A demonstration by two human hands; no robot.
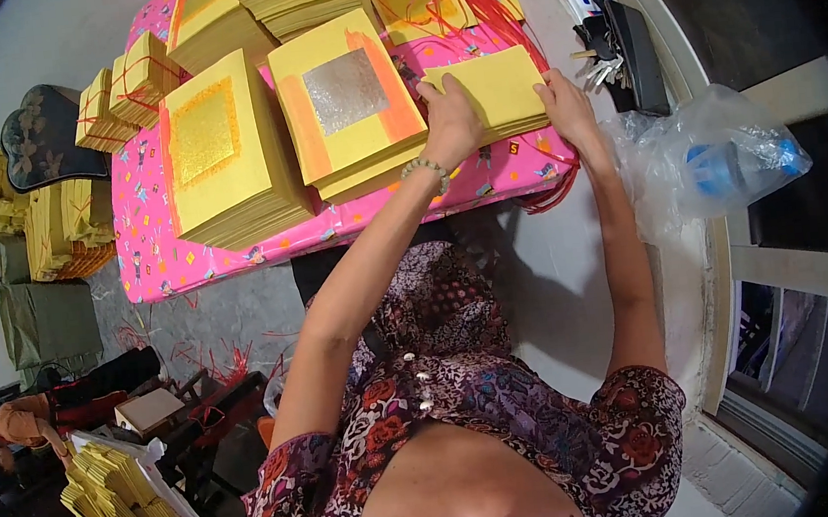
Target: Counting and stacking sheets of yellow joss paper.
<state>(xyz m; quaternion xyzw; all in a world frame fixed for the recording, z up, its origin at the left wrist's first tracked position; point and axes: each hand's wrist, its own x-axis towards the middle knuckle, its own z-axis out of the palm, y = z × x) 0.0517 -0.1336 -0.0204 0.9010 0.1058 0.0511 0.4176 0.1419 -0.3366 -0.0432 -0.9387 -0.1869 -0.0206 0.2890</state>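
Observation:
A small stack of yellow paper lies at the right end of the pink-covered table. My left hand grips its left end, the wrist wearing a beaded bracelet. At the opposite end, my right hand closes round the edge of the same stack. Just left of my left hand stands a tall pile of yellow paper with a silver square and orange bands. Beside that is another pile with a gold square. Red strings trail behind the small stack and down past my right hand.
Tied yellow bundles sit at the table's back left. Keys, a black wallet and a clear plastic bag lie on the right ledge. A person is at lower left by more yellow bundles.

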